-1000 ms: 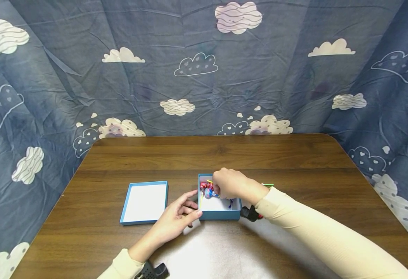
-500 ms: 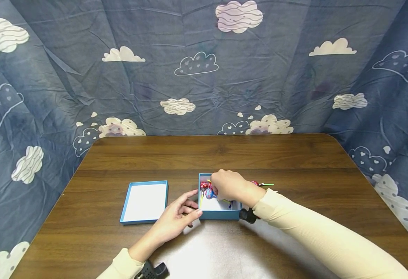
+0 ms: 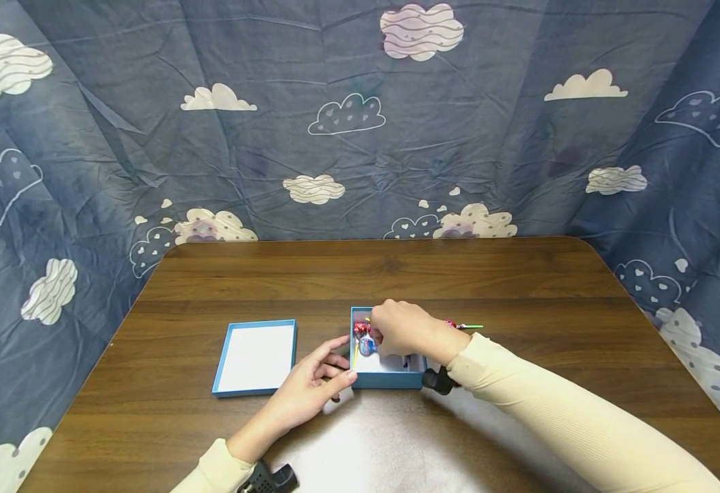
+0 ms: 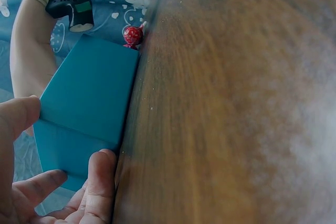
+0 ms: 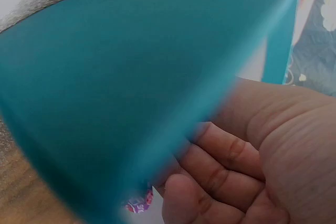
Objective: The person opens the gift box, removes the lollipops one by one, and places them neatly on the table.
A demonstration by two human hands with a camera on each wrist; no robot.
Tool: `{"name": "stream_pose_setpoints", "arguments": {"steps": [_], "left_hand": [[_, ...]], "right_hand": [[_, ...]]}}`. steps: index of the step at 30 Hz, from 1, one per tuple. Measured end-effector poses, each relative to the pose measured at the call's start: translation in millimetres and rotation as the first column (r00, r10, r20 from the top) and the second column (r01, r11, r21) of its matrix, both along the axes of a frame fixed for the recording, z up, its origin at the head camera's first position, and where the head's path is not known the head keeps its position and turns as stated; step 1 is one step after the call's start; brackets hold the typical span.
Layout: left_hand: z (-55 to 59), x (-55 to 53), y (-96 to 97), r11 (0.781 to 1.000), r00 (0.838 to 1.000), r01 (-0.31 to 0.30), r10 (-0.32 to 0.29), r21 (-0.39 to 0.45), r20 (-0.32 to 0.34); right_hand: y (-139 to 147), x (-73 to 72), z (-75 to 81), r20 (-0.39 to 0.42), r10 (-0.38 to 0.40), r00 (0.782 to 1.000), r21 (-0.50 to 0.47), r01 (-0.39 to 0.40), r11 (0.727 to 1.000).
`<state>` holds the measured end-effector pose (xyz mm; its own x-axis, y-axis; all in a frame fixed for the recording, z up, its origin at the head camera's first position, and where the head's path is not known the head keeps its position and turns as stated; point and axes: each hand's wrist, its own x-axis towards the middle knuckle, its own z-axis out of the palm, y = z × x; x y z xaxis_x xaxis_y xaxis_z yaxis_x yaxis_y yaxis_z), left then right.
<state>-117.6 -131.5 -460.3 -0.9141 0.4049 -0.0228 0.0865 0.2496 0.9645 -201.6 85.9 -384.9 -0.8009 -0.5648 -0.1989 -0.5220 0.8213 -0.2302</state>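
A shallow blue box (image 3: 391, 381) with a white inside holds several wrapped lollipops. My left hand (image 3: 307, 390) rests at its near left corner, thumb and fingertips touching the blue wall (image 4: 89, 82). From the right, my right hand (image 3: 406, 332) reaches into the box with its fingers bent down. Beside its fingertips lies a blue lollipop (image 3: 367, 347), which it appears to pinch; the fingertips themselves are hidden. A red lollipop (image 3: 360, 329) sits in the far left part of the box. The right wrist view shows curled fingers (image 5: 210, 171) behind the blurred box wall.
Left of the box lies a blue-rimmed lid (image 3: 293, 352), white side up. A red lollipop (image 3: 450, 322) with a green stick lies on the wooden table right of the box, partly behind my right wrist. A cloud-patterned curtain (image 3: 348, 157) hangs behind the table.
My right hand has shifted slightly left inside the box. The blue lollipop beside its fingertips has turned and moved a little nearer to me. My left hand has stayed in place.
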Motion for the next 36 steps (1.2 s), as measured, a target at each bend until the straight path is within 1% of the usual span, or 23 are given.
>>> {"name": "stream_pose_setpoints", "arguments": {"steps": [6,12,18,21,24,28,32,36], "left_hand": [[-0.1,-0.3,0.4,1.0,1.0,-0.002,0.002,0.006,0.01],[-0.3,-0.4,0.5,1.0,1.0,-0.003,0.003,0.001,0.006],[-1.6,-0.6,1.0,1.0,1.0,-0.006,0.006,-0.007,0.007],[-1.7,-0.4,1.1,1.0,1.0,-0.008,0.008,-0.007,0.006],[-1.2,-0.4,1.4,1.0,1.0,-0.013,0.013,-0.011,0.006],[-0.5,-0.5,1.8,1.0,1.0,-0.019,0.019,-0.01,0.009],[-0.9,-1.0,2.1,0.999,1.0,-0.021,0.021,-0.025,0.015],[-1.5,-1.2,2.2,0.999,1.0,-0.016,0.016,-0.03,0.015]], "right_hand": [[4,-4.3,4.5,0.054,0.018,0.998,-0.031,-0.016,0.999],[11,-7.6,8.8,0.07,0.055,0.996,-0.075,-0.049,0.996],[19,-10.1,19.1,0.117,0.086,0.989,-0.159,-0.067,0.985],[23,-11.4,25.2,0.132,0.091,0.987,-0.18,-0.066,0.981],[29,-12.5,29.9,0.126,0.105,0.986,-0.195,-0.079,0.978],[36,-13.3,33.8,0.098,0.122,0.988,-0.223,-0.098,0.97],[45,-11.8,37.5,0.094,0.121,0.988,-0.256,-0.093,0.962],[57,-8.6,40.8,0.106,0.103,0.989,-0.284,-0.069,0.956]]}}
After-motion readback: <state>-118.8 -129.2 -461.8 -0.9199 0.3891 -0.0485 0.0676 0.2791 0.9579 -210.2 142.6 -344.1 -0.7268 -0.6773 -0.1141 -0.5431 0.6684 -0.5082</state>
